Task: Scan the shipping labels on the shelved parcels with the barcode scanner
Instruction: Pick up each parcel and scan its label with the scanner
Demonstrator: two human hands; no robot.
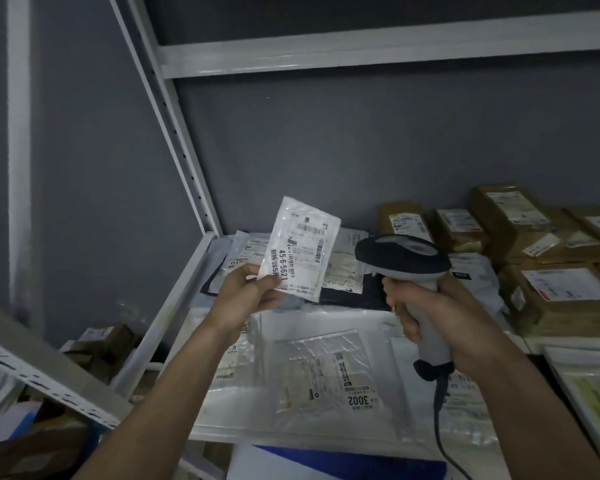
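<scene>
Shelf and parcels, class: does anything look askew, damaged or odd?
Nothing looks damaged or spilled. The flat mailers lie loosely overlapped at mixed angles on the shelf, while the left hand holds a small parcel tilted beside the scanner.

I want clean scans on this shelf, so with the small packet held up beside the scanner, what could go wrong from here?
1. The scanner head seems to point toward the shelf, not at the small packet in the left hand; it might read the labels lying behind instead.
2. The packet is pinched only by its lower corner, tilted, and its wrapping looks glossy, so glare or wobble could spoil the read.
3. The cord below the right hand hangs over the flat mailers and could drag them.
</scene>
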